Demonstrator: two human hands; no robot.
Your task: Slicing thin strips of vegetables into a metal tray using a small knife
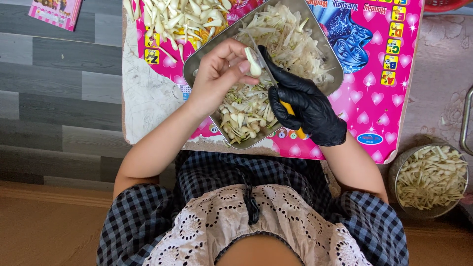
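A small bench (384,106) with a pink, heart-patterned top stands on the floor; the covering is torn away along its left edge, baring pale board (143,98). A heap of pale peeled pieces (180,19) lies at its far left corner. Off the right edge, on the floor, a round metal bowl (400,170) holds pale slivers. A pink booklet (54,11) lies on the grey plank floor beyond the left edge.

black glove on right hand (308,111), left hand (219,74) bare, checked dress with white lace collar.
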